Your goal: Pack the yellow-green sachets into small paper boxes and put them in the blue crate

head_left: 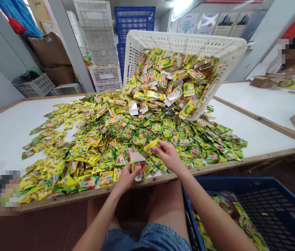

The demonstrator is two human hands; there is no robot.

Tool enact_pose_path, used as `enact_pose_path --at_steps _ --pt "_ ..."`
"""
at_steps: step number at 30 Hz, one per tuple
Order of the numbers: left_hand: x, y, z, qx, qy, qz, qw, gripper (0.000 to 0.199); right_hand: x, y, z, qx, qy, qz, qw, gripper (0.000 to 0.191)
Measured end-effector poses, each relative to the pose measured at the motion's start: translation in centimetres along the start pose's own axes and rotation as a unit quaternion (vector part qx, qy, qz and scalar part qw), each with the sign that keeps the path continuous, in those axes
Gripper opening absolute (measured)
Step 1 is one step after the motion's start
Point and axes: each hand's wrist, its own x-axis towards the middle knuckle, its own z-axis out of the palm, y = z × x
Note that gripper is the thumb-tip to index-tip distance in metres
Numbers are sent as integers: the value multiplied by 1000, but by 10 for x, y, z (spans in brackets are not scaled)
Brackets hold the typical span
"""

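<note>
My left fingers (137, 170) wrap a box (142, 166), right fingers (164, 146) pinch a packet (150, 147) just beside it, over the heaped counter (3, 115)!

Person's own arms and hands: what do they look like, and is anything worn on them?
The left hand and right hand are human and ungloved, with slim fingers. The left forearm and right forearm show no sleeve, watch, bracelet, cable or marking. Lower down, blue denim shorts are visible.
</note>
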Motion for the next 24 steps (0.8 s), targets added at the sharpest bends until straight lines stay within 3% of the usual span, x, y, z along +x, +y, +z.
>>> enact_pose_path --at_steps 3,7,12,15,18,24 --pt "3 -6 4 -4 -27 4 1000 45 14 -14 5 -172 -95 -60 979 18" --pt "1 -10 7 -17 -30 7 999 47 24 -14 21 -349 -143 -152 914 18" --pt "1 -12 6 -31 -38 9 999 45 33 -10 31 -465 -162 -238 837 11" --pt "0 -13 4 -41 -48 10 998 42 36 -8 33 -487 -166 -279 811 7" --pt "0 -13 2 -11 -24 23 999 41 30 -7 34 -473 -186 -289 812 7" --pt "2 -14 3 14 2 51 999 45 12 -16 30 -393 -176 -238 871 13"
